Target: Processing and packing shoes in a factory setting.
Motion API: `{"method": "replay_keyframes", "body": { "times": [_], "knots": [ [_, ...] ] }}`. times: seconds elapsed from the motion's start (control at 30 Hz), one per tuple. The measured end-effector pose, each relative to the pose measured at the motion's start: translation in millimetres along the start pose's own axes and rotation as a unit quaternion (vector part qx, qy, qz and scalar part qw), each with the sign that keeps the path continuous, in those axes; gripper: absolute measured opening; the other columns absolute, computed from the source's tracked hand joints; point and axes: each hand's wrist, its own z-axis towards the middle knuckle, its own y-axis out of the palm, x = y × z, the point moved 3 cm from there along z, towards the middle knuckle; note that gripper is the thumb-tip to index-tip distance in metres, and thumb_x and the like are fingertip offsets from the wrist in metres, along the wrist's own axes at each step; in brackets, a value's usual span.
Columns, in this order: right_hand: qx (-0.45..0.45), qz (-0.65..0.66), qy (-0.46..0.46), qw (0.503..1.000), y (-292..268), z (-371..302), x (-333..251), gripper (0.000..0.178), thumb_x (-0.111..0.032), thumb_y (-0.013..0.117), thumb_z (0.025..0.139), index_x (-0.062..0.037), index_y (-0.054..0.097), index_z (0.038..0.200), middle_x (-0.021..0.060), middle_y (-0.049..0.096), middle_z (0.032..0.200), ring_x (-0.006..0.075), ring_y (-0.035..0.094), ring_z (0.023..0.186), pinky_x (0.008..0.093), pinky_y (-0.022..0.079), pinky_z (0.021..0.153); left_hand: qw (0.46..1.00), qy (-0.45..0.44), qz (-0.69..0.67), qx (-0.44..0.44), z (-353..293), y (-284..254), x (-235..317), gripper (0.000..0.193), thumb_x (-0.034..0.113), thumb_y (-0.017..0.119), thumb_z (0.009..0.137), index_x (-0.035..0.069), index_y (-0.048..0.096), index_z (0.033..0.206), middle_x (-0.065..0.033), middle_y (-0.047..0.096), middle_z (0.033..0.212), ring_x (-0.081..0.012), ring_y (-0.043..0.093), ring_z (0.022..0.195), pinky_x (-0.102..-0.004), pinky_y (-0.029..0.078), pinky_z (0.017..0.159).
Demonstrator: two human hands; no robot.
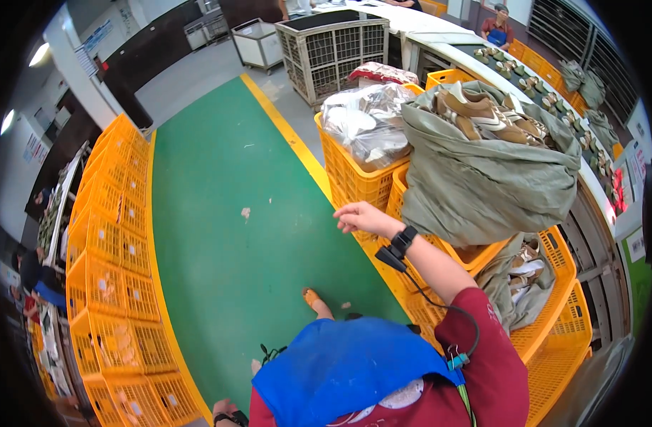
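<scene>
My right hand [363,217] is stretched out over the edge of the green walkway, with nothing in it. Its fingers are loosely bent and apart, beside a stack of yellow plastic crates [368,186]. Right of that hand, a grey-green cloth sack [489,188] sits on the crates, filled with brown and white shoes [482,114]. A clear plastic bag [368,121] with white pieces inside lies in the crate ahead. Low at the left, my left hand [226,408] hangs near the picture's bottom edge; its fingers are too small and partly hidden to read.
Stacked yellow crates [119,288] line the walkway's left side. A wire cage cart [333,53] and a white bin cart [258,44] stand ahead. At the right, a conveyor [532,82] carries shoe parts, with a seated person [497,30] beyond it. More shoes [525,270] lie in a lower crate.
</scene>
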Motion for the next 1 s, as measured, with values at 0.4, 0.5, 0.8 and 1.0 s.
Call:
{"method": "replay_keyframes", "body": {
  "times": [0.4, 0.5, 0.8, 1.0],
  "knots": [
    [0.441, -0.391, 0.025, 0.807, -163.1, 183.6, -15.4, 0.064, -0.026, 0.063, 0.075, -0.0135, 0.035, 0.132, 0.0179, 0.045, 0.122, 0.0372, 0.051, 0.104, 0.0425, 0.044, 0.086, 0.828, 0.55, 0.1, -0.028, -11.1, -15.1, 741.8, 0.043, 0.019, 0.057, 0.082, 0.0, 0.048, 0.12, -0.0149, 0.062, 0.095, -0.0226, 0.059, 0.089, -0.0299, 0.046, 0.078],
    [0.44, -0.437, 0.11, 0.777, -180.7, 226.7, -2.9, 0.067, -0.026, 0.066, 0.074, -0.0166, 0.033, 0.132, 0.017, 0.044, 0.119, 0.0365, 0.052, 0.1, 0.0431, 0.046, 0.083, 0.779, 0.607, 0.123, -0.101, -60.4, 27.9, 846.0, 0.044, 0.02, 0.058, 0.082, 0.002, 0.048, 0.12, -0.0139, 0.062, 0.096, -0.0225, 0.059, 0.091, -0.0296, 0.046, 0.079],
    [0.499, -0.391, 0.129, 0.763, -226.0, 277.0, 12.9, 0.027, -0.014, 0.062, 0.068, -0.0088, 0.053, 0.093, 0.0141, 0.059, 0.089, 0.0344, 0.058, 0.084, 0.0442, 0.046, 0.071, 0.687, 0.557, 0.413, -0.218, 58.9, 65.6, 1012.4, 0.045, 0.024, 0.059, 0.078, 0.005, 0.052, 0.117, -0.0148, 0.064, 0.096, -0.0291, 0.061, 0.089, -0.0356, 0.048, 0.081],
    [0.672, -0.392, 0.126, 0.616, -238.4, 293.9, -56.0, 0.02, -0.006, 0.058, 0.061, -0.0072, 0.053, 0.08, 0.0138, 0.057, 0.079, 0.0348, 0.056, 0.076, 0.0431, 0.044, 0.062, 0.679, 0.527, 0.487, -0.159, 159.0, 36.1, 1168.5, 0.049, 0.025, 0.06, 0.075, 0.007, 0.051, 0.119, -0.0176, 0.063, 0.097, -0.0316, 0.06, 0.092, -0.0386, 0.048, 0.082]
  ]
}}
